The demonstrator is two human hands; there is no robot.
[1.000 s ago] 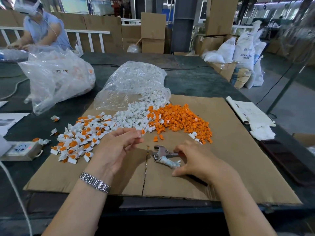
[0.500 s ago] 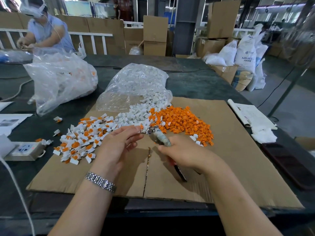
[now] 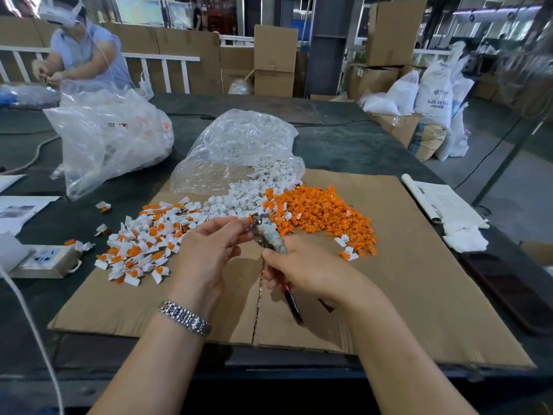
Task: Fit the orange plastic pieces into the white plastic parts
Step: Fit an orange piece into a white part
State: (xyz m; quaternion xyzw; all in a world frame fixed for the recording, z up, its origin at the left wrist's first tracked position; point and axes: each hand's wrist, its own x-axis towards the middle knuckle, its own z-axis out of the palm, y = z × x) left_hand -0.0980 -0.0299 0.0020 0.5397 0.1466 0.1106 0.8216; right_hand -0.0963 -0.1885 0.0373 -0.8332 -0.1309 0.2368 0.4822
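Orange piece [image 3: 250,217] pinched with a white part in left hand [image 3: 206,253], above the cardboard's middle | step: pressing them together | right hand [image 3: 302,269] curled round pliers [image 3: 267,235], tip at the piece | next, I think: squeeze softly, drop on near-left done pile [image 3: 140,244].
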